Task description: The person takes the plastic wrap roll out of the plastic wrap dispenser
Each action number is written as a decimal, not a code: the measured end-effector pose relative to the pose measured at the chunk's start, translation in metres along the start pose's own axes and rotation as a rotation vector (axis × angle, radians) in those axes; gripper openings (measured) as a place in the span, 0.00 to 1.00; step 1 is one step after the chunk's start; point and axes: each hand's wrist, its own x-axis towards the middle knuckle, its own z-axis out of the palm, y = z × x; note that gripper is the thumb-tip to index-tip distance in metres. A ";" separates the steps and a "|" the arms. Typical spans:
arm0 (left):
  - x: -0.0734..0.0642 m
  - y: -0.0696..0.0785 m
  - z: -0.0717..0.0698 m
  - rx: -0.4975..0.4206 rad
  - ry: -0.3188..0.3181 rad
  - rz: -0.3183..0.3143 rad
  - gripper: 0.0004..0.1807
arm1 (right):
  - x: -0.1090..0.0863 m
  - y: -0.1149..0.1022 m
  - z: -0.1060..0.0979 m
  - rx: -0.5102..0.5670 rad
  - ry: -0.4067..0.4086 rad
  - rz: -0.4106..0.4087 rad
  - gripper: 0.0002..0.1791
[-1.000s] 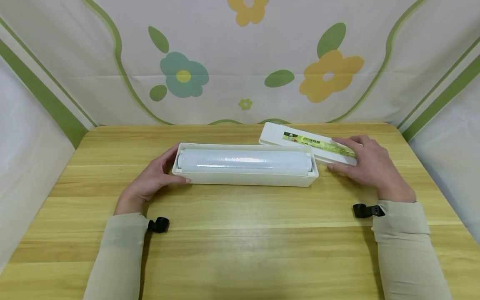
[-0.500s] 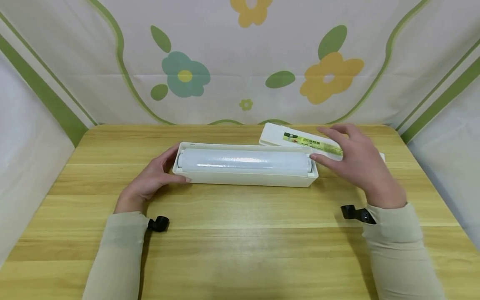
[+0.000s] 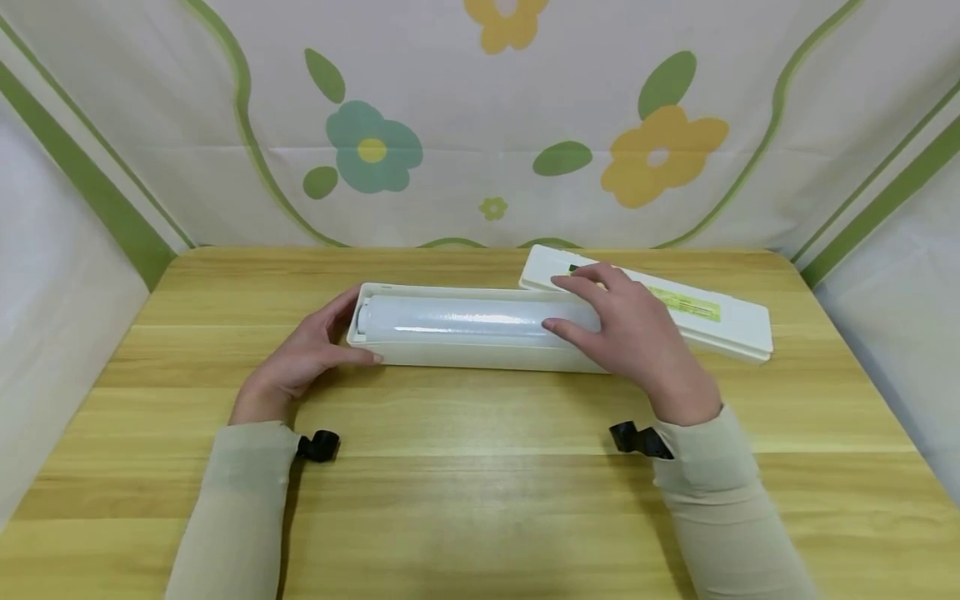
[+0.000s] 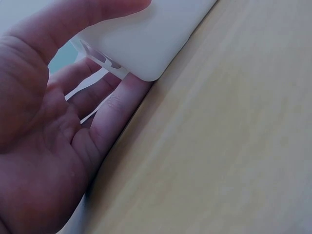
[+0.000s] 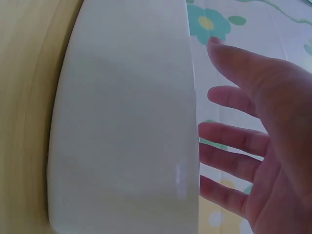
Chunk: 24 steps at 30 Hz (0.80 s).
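Observation:
A long white plastic box (image 3: pixel 480 356) lies in the head view with a shiny roll of cling film (image 3: pixel 450 317) inside it. My left hand (image 3: pixel 303 357) grips the left end, thumb on the front wall and fingers round the far side. The left wrist view shows the box corner (image 4: pixel 146 44) between thumb and fingers. Over the right part of the roll hovers my right hand (image 3: pixel 637 333), fingers spread and holding nothing; it hides the box's right end. In the right wrist view the fingers stand above the box's rim.
A white lid (image 3: pixel 742 327) with a green and yellow label lies slanted behind and right of the box, partly covered by my right hand. A flower-patterned cloth (image 3: pixel 450 100) rises at the wooden table's (image 3: pixel 480 500) back edge.
My right hand has let go of the lid and moved left over the roll. The lid stays on the table. My left hand keeps its grip on the box.

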 end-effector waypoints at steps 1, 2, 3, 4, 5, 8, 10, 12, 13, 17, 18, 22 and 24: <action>0.001 0.000 0.001 0.004 -0.003 0.002 0.57 | 0.001 -0.002 0.001 0.002 0.004 0.004 0.30; 0.002 0.000 0.001 0.009 -0.004 0.004 0.57 | 0.001 -0.004 0.003 0.000 0.010 0.005 0.29; 0.002 0.000 0.001 0.011 -0.006 0.006 0.58 | 0.001 -0.006 0.004 -0.004 0.014 0.007 0.28; 0.003 0.000 0.002 0.014 -0.009 0.007 0.58 | 0.002 -0.007 0.004 -0.005 0.017 0.012 0.27; 0.003 0.001 0.002 0.017 -0.010 0.006 0.58 | 0.002 -0.008 0.005 -0.008 0.018 0.015 0.26; 0.003 0.002 0.002 0.017 -0.012 0.004 0.59 | 0.002 -0.008 0.008 -0.033 0.007 0.012 0.24; 0.004 0.003 0.003 0.014 -0.011 0.001 0.59 | 0.002 -0.008 0.009 -0.040 -0.005 0.007 0.23; 0.004 0.003 0.003 0.011 -0.012 0.001 0.59 | 0.003 -0.008 0.011 -0.033 -0.020 0.002 0.22; 0.004 0.002 0.002 0.011 -0.012 0.001 0.59 | 0.003 -0.008 0.011 -0.026 -0.026 0.000 0.22; 0.004 0.002 0.001 0.008 -0.011 0.003 0.59 | 0.006 -0.010 0.013 0.014 -0.059 0.017 0.22; 0.004 0.002 0.001 0.007 -0.010 0.004 0.59 | 0.006 -0.010 0.013 0.020 -0.070 0.027 0.22; 0.004 0.003 0.001 0.002 -0.009 0.007 0.59 | 0.009 -0.012 0.014 0.044 -0.122 0.077 0.25; 0.003 0.003 0.001 0.000 -0.008 0.008 0.59 | 0.010 -0.014 0.014 0.044 -0.140 0.090 0.27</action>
